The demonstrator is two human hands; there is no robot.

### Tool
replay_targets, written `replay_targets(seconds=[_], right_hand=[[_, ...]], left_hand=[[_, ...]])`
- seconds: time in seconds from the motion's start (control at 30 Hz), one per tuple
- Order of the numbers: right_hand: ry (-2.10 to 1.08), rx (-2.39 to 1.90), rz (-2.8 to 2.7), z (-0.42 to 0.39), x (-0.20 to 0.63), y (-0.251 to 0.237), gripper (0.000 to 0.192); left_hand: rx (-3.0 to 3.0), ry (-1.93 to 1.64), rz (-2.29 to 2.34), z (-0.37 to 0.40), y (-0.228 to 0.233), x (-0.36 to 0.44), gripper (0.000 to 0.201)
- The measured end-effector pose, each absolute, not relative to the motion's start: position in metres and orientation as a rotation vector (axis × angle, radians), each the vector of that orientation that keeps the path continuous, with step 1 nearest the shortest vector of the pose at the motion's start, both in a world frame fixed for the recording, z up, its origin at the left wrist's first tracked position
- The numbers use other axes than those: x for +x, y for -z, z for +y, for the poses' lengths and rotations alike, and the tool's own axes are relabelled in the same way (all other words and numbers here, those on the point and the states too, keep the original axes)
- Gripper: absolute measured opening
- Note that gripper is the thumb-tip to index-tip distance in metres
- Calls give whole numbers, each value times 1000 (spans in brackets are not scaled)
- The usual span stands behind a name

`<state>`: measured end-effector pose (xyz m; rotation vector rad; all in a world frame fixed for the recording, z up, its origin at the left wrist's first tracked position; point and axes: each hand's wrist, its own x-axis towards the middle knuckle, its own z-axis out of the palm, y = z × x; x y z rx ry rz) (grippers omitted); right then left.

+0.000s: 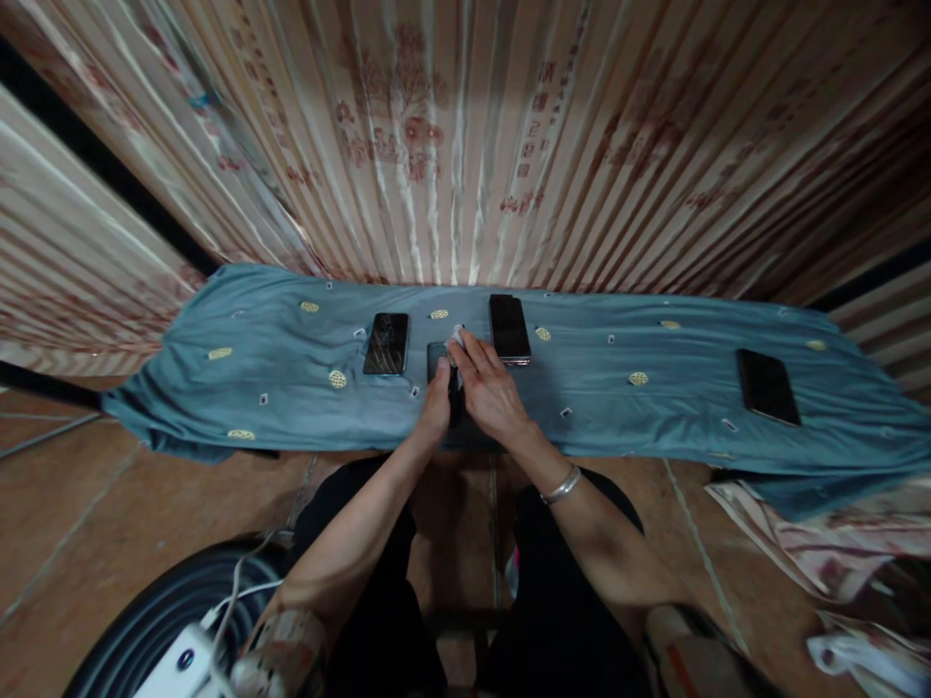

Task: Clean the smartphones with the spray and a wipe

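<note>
My left hand (pixel 434 407) is closed on the lower part of a dark smartphone (pixel 437 357), thumb along its face, at the middle of the cloth-covered bench. My right hand (pixel 491 390) presses a small crumpled white wipe (pixel 458 336) against the phone's upper right side; its fingers point away from me. Both hands hide most of this phone. Just left lies another smartphone (pixel 388 343) with marks or reflections on its dark screen. To the right of my fingers is a stack of dark phones (pixel 509 328), nearly touching my right hand.
A blue-green cloth (pixel 626 417) with yellow patterns covers the narrow bench. A dark phone-like slab (pixel 768 387) lies near its right end. Behind hangs a pleated curtain (pixel 465 145). On the floor at left are a coiled black hose (pixel 138 620) and a white device with cables (pixel 178 664).
</note>
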<state>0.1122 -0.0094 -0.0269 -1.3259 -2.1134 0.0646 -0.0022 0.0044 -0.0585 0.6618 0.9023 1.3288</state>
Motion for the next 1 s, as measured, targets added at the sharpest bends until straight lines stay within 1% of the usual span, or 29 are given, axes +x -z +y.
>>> replay_targets(seconds=[0.1,0.27,0.47,0.67,0.8,0.9,1.0], right_hand=[[-74,-1317,-2098,-6,116,27,57],[-68,-1314,-2041,-1,121,31,56],[-136,-1282,-1985,3,126,35,60],[-212,-1241,-1947,6,130,34,59],[-238,-1215,-1926,8,130,34,58],[-267,-1218,-1895,10,131,36,57],[-313,-1249,-1859,13,134,39,55]], left_hand=[[918,-1251,1103,-1,53,-1,45],[1106,-1195,1096,-4,50,-1,49],[1109,-1207,1030,-3,53,-3,52],[1052,-1227,981,-7,49,-2,44],[968,-1228,999,-10,47,-1,43],[924,-1236,1007,-12,47,-1,44],[901,-1197,1003,-13,45,-2,52]])
